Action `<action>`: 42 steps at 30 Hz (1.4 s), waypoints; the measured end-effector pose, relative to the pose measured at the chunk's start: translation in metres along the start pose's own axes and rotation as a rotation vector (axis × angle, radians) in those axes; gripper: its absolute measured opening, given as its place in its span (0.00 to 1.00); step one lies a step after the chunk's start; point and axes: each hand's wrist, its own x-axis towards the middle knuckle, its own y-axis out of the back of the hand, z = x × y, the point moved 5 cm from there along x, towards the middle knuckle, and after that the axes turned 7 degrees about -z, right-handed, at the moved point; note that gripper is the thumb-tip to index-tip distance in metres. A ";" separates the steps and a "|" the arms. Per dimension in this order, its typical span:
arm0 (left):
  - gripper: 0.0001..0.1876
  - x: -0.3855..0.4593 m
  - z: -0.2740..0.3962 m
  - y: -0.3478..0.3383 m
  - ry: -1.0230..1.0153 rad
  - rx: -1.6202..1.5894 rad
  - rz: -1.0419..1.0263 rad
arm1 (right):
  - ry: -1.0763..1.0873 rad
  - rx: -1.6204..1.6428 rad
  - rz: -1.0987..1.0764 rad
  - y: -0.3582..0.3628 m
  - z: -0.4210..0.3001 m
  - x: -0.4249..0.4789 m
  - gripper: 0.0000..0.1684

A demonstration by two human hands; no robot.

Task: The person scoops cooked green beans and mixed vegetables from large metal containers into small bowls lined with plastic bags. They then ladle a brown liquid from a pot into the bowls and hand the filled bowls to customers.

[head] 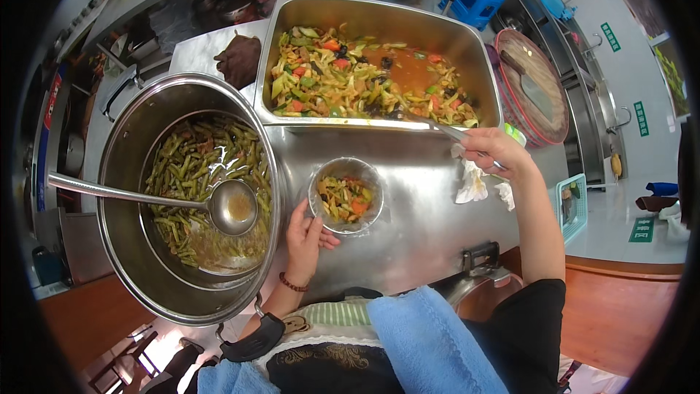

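My right hand (489, 150) grips the handle of a metal utensil (451, 131), whose far end dips into the near edge of the mixed vegetables (339, 76) in a deep steel pan (383, 8). That end is hidden by the food. A small round bowl (347, 227) lined with clear plastic holds some of the same vegetables. My left hand (309, 235) rests against the bowl's lower left rim, fingers apart. To the left, a large steel pot (117, 230) contains cut green beans (186, 169) in liquid, and a steel ladle (232, 208) lies across it.
A crumpled brown cloth (239, 60) lies behind the pot. Crumpled white tissues (471, 181) are at the right of the steel table (421, 219). Farther right are a round chopping board (549, 74) with a cleaver (533, 93) and a light green basket (571, 210). A lidded pot (486, 290) stands near my body.
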 end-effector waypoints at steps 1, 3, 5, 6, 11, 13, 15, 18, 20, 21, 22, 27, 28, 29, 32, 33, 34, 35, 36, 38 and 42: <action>0.29 0.000 0.000 0.000 0.002 0.003 0.003 | 0.005 0.012 -0.001 -0.001 -0.001 -0.003 0.07; 0.28 -0.001 0.004 -0.001 0.004 0.024 0.005 | 0.014 0.036 0.003 -0.001 -0.002 -0.008 0.07; 0.28 -0.002 0.006 -0.003 0.010 0.032 0.002 | 0.020 0.060 0.011 0.000 -0.003 -0.012 0.07; 0.28 -0.002 0.007 -0.003 0.013 0.028 0.000 | 0.022 0.080 0.020 -0.001 -0.003 -0.013 0.07; 0.27 -0.002 0.005 -0.002 0.000 0.030 -0.007 | 0.040 0.090 0.044 -0.006 -0.005 -0.018 0.06; 0.27 -0.001 0.005 -0.002 -0.011 0.032 -0.016 | 0.057 0.041 0.061 -0.008 -0.004 -0.017 0.06; 0.27 -0.002 0.004 -0.001 0.000 0.026 -0.012 | 0.072 0.017 0.069 -0.010 -0.004 -0.018 0.05; 0.27 -0.001 0.003 0.000 -0.005 0.022 -0.020 | 0.080 0.016 0.072 -0.012 -0.003 -0.019 0.06; 0.27 -0.001 0.001 0.001 -0.008 0.016 -0.028 | 0.070 0.011 0.079 -0.010 -0.001 -0.020 0.07; 0.27 -0.001 0.000 0.001 -0.009 0.011 -0.032 | 0.074 0.017 0.078 -0.012 -0.001 -0.022 0.07; 0.27 0.000 0.000 0.001 -0.011 0.006 -0.036 | 0.078 0.024 0.078 -0.015 -0.002 -0.026 0.07; 0.27 -0.001 0.003 0.001 -0.006 -0.017 -0.039 | 0.101 0.029 0.113 -0.029 -0.011 -0.058 0.09; 0.27 -0.001 0.002 0.001 -0.008 -0.017 -0.040 | 0.125 0.036 0.110 -0.031 -0.012 -0.066 0.13; 0.27 -0.001 0.002 0.001 -0.010 -0.016 -0.041 | 0.145 0.020 0.101 -0.034 -0.013 -0.075 0.15; 0.27 0.003 0.004 0.001 -0.018 0.006 -0.044 | 0.176 0.006 0.096 -0.039 -0.008 -0.102 0.20; 0.27 0.002 0.003 0.002 -0.016 0.008 -0.046 | 0.175 -0.008 0.108 -0.044 -0.005 -0.112 0.21; 0.27 0.004 0.002 0.002 -0.024 -0.009 -0.062 | 0.182 -0.022 0.115 -0.049 -0.003 -0.121 0.21; 0.27 0.002 0.000 0.004 -0.025 -0.016 -0.058 | 0.189 -0.036 0.122 -0.053 -0.001 -0.130 0.21; 0.27 0.003 -0.001 0.004 -0.032 -0.021 -0.059 | 0.195 -0.005 0.129 -0.059 0.001 -0.138 0.21; 0.27 0.003 -0.002 0.005 -0.036 -0.022 -0.064 | 0.175 0.020 0.140 -0.069 0.015 -0.148 0.22; 0.28 0.001 0.000 0.005 -0.028 -0.021 -0.071 | 0.143 0.098 0.142 -0.100 0.043 -0.165 0.23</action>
